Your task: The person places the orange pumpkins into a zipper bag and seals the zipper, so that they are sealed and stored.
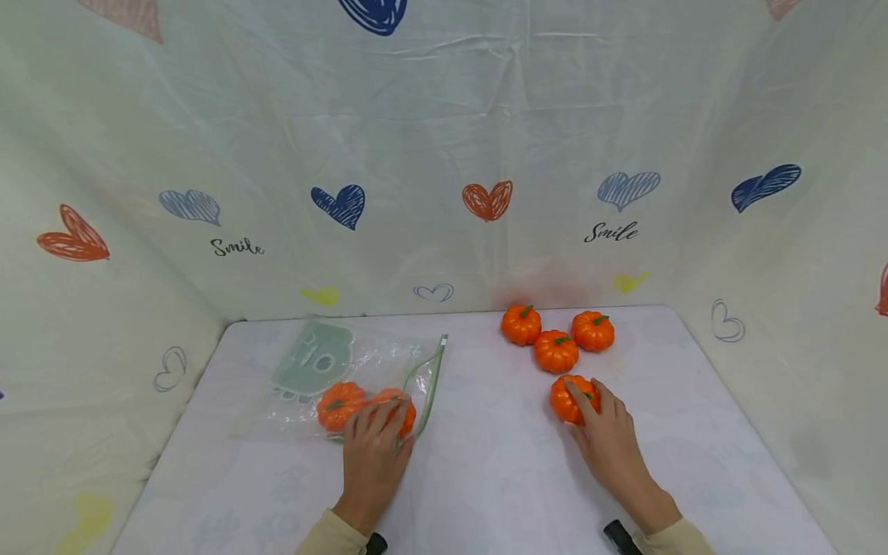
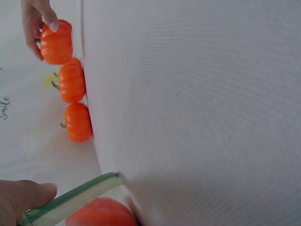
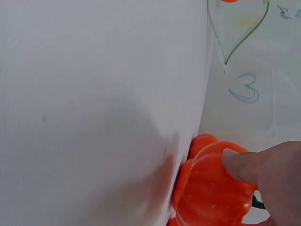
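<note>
My right hand [image 1: 613,443] grips a small orange toy pumpkin [image 1: 572,401], with the thumb pressed on its side in the right wrist view. In the left wrist view this pumpkin [image 2: 57,46] appears slightly off the tabletop. A clear zip bag [image 1: 378,358] with a green-edged mouth lies at the left, its mouth facing right. Two orange pumpkins are inside it; one pumpkin [image 1: 340,406] shows fully. My left hand [image 1: 375,455] lies over the other and holds the bag's near side at the mouth. The left thumb [image 2: 33,195] rests by the green zip strip [image 2: 70,195].
Three more pumpkins stand together near the back edge of the table: a left one [image 1: 521,324], a front one [image 1: 556,351] and a right one [image 1: 593,331]. The white-covered table [image 1: 479,478] meets a hanging sheet [image 1: 416,131] with printed hearts.
</note>
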Demonstrator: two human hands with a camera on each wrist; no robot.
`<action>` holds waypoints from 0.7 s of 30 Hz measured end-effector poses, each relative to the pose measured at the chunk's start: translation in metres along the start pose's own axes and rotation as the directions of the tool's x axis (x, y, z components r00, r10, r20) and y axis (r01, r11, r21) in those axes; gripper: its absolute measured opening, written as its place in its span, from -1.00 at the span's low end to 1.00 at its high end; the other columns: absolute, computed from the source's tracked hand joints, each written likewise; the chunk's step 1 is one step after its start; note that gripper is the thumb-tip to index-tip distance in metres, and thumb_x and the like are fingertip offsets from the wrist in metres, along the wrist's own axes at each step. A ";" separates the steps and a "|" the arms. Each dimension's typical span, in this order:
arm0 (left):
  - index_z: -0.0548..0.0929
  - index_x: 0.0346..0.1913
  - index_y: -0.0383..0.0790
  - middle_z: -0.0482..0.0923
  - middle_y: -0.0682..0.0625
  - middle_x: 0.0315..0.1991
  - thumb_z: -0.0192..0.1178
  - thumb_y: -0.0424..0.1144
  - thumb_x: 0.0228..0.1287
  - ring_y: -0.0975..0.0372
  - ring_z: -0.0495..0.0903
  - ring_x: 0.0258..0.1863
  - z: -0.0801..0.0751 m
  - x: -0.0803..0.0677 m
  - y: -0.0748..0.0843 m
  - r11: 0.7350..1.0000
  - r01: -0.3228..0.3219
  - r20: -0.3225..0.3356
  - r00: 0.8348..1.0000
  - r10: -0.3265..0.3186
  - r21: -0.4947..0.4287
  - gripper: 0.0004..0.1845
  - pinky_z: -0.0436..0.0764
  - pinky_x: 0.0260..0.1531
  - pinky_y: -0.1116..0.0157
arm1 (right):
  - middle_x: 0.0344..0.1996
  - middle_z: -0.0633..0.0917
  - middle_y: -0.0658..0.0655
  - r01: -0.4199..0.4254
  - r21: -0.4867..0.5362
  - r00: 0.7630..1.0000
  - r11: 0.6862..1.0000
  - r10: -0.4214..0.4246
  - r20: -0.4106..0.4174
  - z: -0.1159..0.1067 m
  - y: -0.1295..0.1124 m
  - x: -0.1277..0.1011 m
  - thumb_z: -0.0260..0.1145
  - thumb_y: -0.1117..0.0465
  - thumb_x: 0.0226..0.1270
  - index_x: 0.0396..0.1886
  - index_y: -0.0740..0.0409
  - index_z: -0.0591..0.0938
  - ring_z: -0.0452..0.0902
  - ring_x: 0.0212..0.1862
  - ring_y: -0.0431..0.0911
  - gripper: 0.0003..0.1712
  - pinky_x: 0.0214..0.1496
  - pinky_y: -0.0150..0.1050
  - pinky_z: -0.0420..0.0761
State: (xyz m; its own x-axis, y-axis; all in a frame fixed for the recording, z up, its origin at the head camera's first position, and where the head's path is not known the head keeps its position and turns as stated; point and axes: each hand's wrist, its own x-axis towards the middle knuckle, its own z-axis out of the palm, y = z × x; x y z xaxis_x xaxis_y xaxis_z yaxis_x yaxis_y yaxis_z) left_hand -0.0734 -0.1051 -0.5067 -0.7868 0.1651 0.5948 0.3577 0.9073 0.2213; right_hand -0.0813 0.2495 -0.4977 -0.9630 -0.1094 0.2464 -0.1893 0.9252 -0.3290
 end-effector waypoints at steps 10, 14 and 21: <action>0.81 0.11 -0.25 0.74 -0.06 0.00 0.79 -0.30 -0.29 -0.01 0.59 0.01 -0.001 0.000 -0.001 1.000 0.000 -0.025 1.000 0.000 -0.003 -0.28 0.52 0.03 0.00 | 0.41 0.37 0.49 0.093 0.028 0.995 0.995 -0.094 0.037 0.013 -0.033 0.001 0.63 0.31 0.18 0.51 0.08 0.48 0.38 0.33 0.42 -0.11 0.24 0.35 0.51; 0.81 0.11 -0.26 0.74 -0.06 0.00 0.78 -0.31 -0.28 -0.01 0.59 0.00 -0.001 0.000 0.000 1.000 0.003 -0.022 1.000 -0.003 -0.012 -0.29 0.52 0.02 0.00 | 0.41 0.38 0.46 0.128 0.035 0.990 0.991 -0.130 0.053 0.021 -0.044 0.003 0.63 0.29 0.19 0.51 0.04 0.49 0.39 0.33 0.39 -0.12 0.26 0.33 0.52; 0.81 0.09 -0.28 0.74 -0.07 0.00 0.76 -0.37 -0.26 -0.02 0.59 0.00 0.000 0.001 -0.001 1.000 -0.001 -0.029 1.000 0.000 -0.028 -0.33 0.51 0.02 0.00 | 0.44 0.37 0.44 0.208 0.062 0.974 0.976 -0.212 0.075 0.032 -0.067 0.006 0.61 0.28 0.23 0.52 0.02 0.49 0.40 0.33 0.37 -0.15 0.30 0.30 0.52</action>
State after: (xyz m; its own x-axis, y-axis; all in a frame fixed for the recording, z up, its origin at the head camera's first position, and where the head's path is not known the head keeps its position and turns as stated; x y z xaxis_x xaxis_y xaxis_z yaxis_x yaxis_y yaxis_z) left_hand -0.0745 -0.1056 -0.5060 -0.7716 0.1535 0.6173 0.3719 0.8961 0.2421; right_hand -0.0807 0.1754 -0.5033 -0.9125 -0.3305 0.2413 -0.3970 0.8577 -0.3266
